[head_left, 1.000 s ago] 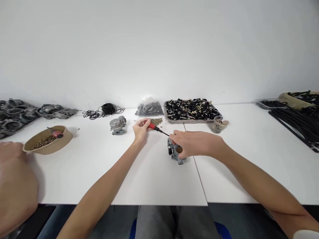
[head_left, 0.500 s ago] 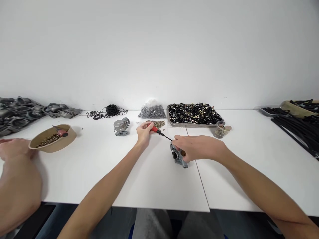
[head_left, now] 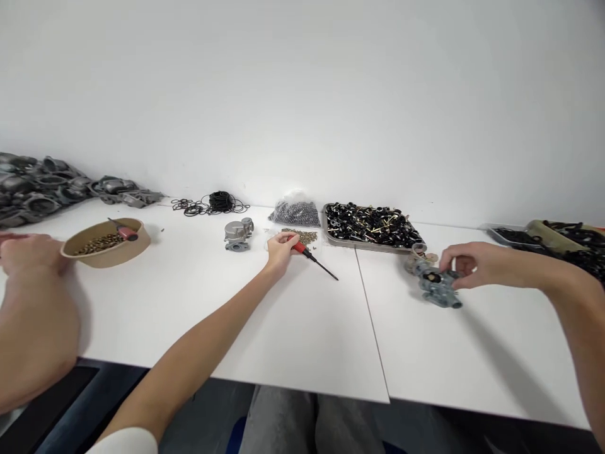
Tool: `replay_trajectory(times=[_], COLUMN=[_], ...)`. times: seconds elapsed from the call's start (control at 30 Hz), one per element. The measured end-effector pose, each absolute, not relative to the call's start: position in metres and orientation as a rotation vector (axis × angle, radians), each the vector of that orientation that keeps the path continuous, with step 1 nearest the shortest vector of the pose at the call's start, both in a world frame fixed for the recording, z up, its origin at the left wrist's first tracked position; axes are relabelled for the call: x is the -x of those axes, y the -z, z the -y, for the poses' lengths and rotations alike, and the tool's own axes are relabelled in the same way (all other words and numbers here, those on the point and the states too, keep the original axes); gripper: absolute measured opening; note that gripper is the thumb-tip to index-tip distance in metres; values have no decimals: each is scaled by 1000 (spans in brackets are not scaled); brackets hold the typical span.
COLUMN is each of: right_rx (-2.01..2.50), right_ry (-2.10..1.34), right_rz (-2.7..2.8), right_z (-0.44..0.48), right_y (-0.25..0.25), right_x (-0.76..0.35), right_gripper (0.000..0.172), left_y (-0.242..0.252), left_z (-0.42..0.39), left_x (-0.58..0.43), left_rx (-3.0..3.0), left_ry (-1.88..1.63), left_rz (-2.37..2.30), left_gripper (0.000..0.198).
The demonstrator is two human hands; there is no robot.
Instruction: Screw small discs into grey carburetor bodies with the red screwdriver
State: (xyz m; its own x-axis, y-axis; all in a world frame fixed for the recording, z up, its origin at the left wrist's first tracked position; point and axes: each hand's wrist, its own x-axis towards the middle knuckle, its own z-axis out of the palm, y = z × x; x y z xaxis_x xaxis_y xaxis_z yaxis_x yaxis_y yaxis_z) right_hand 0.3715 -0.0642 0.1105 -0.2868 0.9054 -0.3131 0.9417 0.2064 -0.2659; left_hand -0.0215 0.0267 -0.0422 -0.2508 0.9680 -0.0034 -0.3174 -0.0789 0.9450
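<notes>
My left hand point(head_left: 280, 248) is closed on a red-handled screwdriver point(head_left: 312, 256) whose black shaft lies on the white table point(head_left: 293, 321), pointing right. My right hand point(head_left: 466, 265) grips a grey metal carburetor body point(head_left: 437, 285) out on the right half of the table, just above or on the surface. A little pile of small brass parts point(head_left: 299, 236) lies just beyond my left hand. A second grey metal casting point(head_left: 237, 234) stands to the left of that hand.
A tray of black and brass parts point(head_left: 369, 225), a bag of small metal balls point(head_left: 295, 213) and black O-rings point(head_left: 210, 204) line the back. A small cup point(head_left: 416, 254), grey castings point(head_left: 42, 189), black hoses point(head_left: 574, 243). Another person's hand point(head_left: 28, 255) rests by a brown bowl point(head_left: 106, 243).
My right hand has carried the carburetor body from the table's middle far to the right, away from the screwdriver tip. The left hand stays put with the screwdriver.
</notes>
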Motion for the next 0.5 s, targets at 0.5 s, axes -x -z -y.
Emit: replay_trajectory(times=[0.5], right_rx=[-2264], right_ry=[634], right_rz=[-1917], right_z=[74], right_y=[-109], right_x=[-522], right_gripper=[34], left_y=[37], left_z=[-25], left_x=[21], left_rx=[-860], left_ry=[-1540], left_rz=[-1115], left_gripper=[23])
